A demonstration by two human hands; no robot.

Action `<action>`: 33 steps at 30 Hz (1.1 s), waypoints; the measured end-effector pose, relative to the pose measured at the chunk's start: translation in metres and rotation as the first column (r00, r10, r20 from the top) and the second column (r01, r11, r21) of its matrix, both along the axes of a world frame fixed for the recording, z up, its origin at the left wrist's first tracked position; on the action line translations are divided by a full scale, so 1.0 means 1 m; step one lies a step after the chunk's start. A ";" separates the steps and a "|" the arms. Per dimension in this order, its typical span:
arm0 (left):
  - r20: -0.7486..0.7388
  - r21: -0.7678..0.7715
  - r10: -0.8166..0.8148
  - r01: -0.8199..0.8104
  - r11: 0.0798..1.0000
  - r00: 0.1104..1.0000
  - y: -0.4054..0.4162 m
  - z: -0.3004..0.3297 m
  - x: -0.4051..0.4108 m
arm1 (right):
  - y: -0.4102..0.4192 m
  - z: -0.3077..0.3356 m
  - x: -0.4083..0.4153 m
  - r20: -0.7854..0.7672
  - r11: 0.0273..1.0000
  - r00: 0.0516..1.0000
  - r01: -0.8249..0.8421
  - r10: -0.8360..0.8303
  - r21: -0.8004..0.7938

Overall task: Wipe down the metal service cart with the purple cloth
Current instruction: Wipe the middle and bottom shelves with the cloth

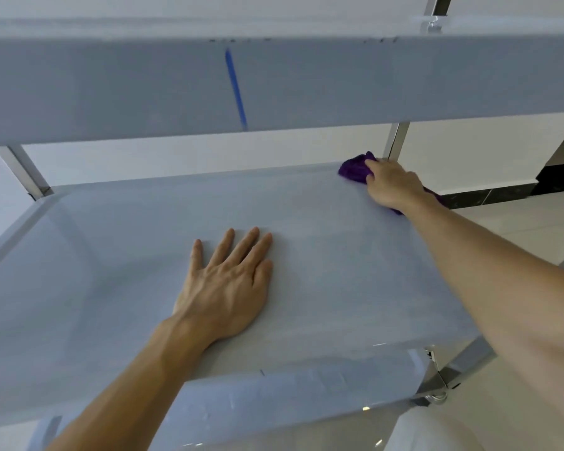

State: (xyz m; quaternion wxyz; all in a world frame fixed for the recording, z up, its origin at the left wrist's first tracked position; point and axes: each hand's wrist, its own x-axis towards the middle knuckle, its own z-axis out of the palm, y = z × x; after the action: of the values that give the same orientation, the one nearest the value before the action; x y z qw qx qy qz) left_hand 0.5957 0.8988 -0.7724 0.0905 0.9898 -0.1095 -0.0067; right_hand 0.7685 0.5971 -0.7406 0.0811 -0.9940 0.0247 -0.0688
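Under the flat left fingers (241,245) the cart shelf (111,255) looks like smooth, matt, bluish-filmed metal. Bunched beneath the right fingers (372,167), the purple cloth (354,169) looks soft and fuzzy. Beyond them a post (396,141) shines like polished steel.

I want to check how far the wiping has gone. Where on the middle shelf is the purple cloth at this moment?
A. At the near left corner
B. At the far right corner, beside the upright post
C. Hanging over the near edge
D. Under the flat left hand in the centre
B: the right hand holds the purple cloth at the far right corner of the shelf, next to the post; the left hand lies flat with nothing under it.
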 end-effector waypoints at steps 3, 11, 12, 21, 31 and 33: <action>0.000 -0.007 0.008 -0.008 1.000 1.000 0.001 -0.001 0.001 | 0.023 -0.003 0.021 0.002 0.998 0.998 0.061 -0.061 -0.027; 0.001 -0.009 0.062 -0.062 0.998 0.998 0.005 -0.003 0.018 | 0.098 -0.003 -0.033 -0.031 0.909 0.908 -0.417 0.417 0.023; 0.000 -0.004 0.068 -0.068 0.998 0.998 0.006 -0.003 0.022 | 0.100 -0.004 -0.050 -0.025 0.888 0.888 -0.459 0.460 0.023; -0.019 0.013 0.081 -0.081 0.997 0.997 0.008 0.000 0.051 | 0.042 -0.003 -0.154 -0.077 0.853 0.852 -0.506 0.517 0.131; 0.003 0.001 0.058 -0.058 0.998 0.998 0.001 -0.002 0.094 | 0.038 -0.008 -0.121 -0.014 0.889 0.894 -0.444 0.448 0.110; 0.016 -0.003 0.065 -0.065 0.998 0.998 0.001 -0.003 0.100 | 0.038 -0.008 -0.114 -0.008 0.892 0.897 -0.440 0.443 0.109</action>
State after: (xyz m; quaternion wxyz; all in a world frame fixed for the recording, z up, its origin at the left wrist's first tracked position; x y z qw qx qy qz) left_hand 0.6953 0.8999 -0.7757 0.0909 0.9928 -0.0778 0.0044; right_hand 0.6545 0.6348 -0.7489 0.1461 -0.9690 -0.1966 -0.0310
